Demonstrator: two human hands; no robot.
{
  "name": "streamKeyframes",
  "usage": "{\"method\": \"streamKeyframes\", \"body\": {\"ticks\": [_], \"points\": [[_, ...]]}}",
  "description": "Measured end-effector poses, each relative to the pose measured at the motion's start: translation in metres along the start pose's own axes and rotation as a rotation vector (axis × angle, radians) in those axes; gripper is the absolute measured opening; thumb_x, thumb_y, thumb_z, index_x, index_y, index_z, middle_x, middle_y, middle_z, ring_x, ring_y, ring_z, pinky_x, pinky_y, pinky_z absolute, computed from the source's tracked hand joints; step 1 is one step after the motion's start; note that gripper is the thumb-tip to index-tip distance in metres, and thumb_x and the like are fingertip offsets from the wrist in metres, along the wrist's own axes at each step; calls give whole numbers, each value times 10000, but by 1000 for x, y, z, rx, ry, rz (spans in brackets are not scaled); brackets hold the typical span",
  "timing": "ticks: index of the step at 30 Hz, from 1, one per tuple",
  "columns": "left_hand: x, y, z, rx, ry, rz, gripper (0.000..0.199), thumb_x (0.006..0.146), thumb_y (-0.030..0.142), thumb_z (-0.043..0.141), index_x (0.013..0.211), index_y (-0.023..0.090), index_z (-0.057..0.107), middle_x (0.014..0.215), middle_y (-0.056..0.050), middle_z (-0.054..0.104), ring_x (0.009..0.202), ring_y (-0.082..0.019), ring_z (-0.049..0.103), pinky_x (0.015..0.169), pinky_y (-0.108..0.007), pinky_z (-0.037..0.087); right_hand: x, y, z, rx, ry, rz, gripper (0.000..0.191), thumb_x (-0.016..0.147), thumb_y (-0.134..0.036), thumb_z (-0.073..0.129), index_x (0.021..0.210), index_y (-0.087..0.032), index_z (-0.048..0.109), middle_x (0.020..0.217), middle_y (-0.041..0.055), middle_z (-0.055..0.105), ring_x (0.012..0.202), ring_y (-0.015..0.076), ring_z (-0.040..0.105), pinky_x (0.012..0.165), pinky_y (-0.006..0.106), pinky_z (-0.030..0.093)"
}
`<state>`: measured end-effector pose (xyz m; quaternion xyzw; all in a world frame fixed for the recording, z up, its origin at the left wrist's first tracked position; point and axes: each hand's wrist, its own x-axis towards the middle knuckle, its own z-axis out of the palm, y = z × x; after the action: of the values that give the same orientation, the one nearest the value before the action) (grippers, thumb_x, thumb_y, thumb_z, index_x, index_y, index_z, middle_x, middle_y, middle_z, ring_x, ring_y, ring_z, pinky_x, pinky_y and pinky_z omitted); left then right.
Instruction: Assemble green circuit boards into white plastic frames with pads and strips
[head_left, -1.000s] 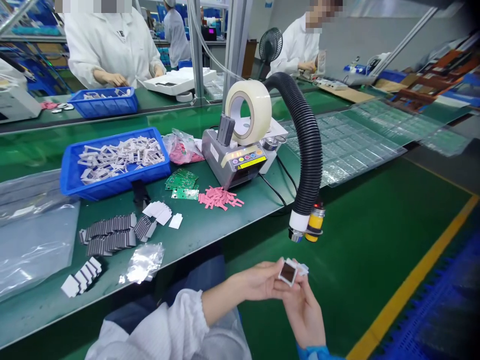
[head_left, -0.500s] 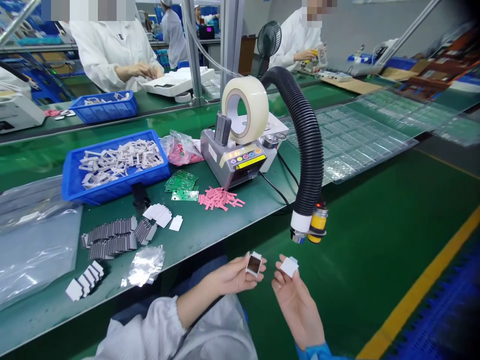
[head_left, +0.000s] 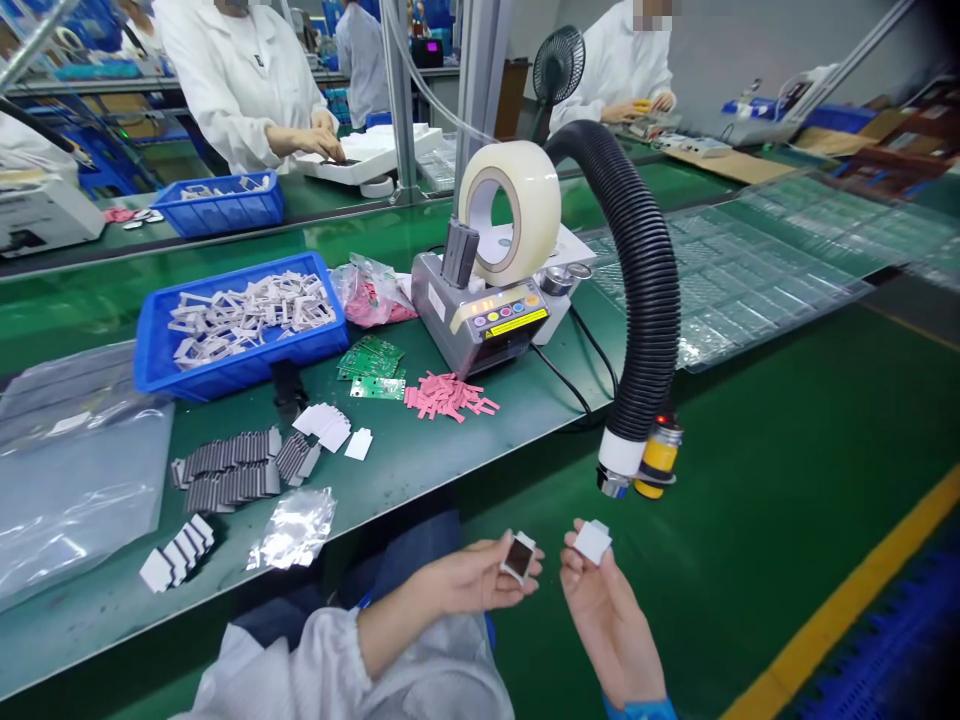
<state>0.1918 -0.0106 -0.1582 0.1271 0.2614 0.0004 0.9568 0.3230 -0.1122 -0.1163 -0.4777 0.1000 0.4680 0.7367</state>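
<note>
Dark-windowed white frame [head_left: 517, 557] pinched in the left hand [head_left: 472, 583], at 6 o'clock from the green bench [head_left: 420, 470]. Right hand [head_left: 607, 622] lightly holds a white square pad [head_left: 592, 542] at its fingertips. Risk: a weak hold could drop the pad to the floor [head_left: 750, 590].

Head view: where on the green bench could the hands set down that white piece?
Bare green mat lies on the bench between the pink strips, the white tabs and the front edge. Crowded: around the blue tray and circuit boards.
</note>
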Motion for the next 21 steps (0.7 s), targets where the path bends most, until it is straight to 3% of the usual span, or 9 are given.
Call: {"method": "streamKeyframes", "body": {"ticks": [3, 6, 9, 12, 16, 21], "points": [[-1, 21, 2, -9, 16, 70, 313, 892, 402, 529, 981, 128, 652, 871, -34, 714, 705, -126, 658, 725, -302, 513, -2, 9, -1, -14, -54, 25, 401, 638, -376, 803, 985, -221, 675, 852, 33, 686, 660, 124, 585, 577, 248, 535], [20, 34, 31, 15, -20, 93, 325, 917, 375, 489, 1024, 122, 662, 914, -39, 726, 805, -127, 688, 800, -272, 499, -1, 15, -9, 10, -19, -1, 334, 644, -402, 788, 915, -237, 680, 809, -4, 682, 672, 115, 598, 604, 235, 545], [45, 31, 63, 75, -102, 20, 331, 927, 324, 470, 1016, 87, 684, 945, -68, 728, 897, -189, 699, 907, -349, 466, 1, 13, -17, 32, 43, -54, 268, 646, -372, 779, 874, -273, 681, 835, -34, 687, 716, 116, 620, 636, 231, 551], [53, 14, 73, 113, -140, -86, 339, 902, 343, 514, 972, 70, 702, 916, -114, 725, 874, -209, 706, 992, -428, 416, 1, 7, -23, 31, 129, -90, 279, 609, -356, 792, 856, -280, 688, 845, -28, 696, 730, 143, 634, 643, 260, 557], [26, -8, 51, 107, -75, -132, 336, 846, 407, 592, 905, 98, 710, 797, -67, 703, 745, -166, 697, 1020, -436, 378, 0, -3, -12, -7, 132, -26, 379, 590, -392, 812, 917, -250, 682, 779, -14, 685, 694, 146, 627, 617, 261, 552], [-47, -1, 29, 49, -33, 6, 366, 720, 444, 726, 923, 140, 717, 888, -69, 714, 765, -166, 697, 844, -313, 469, -11, 1, 28, 11, -70, 9, 389, 619, -424, 804, 941, -261, 659, 736, -35, 615, 591, 79, 521, 571, 206, 509]]}}
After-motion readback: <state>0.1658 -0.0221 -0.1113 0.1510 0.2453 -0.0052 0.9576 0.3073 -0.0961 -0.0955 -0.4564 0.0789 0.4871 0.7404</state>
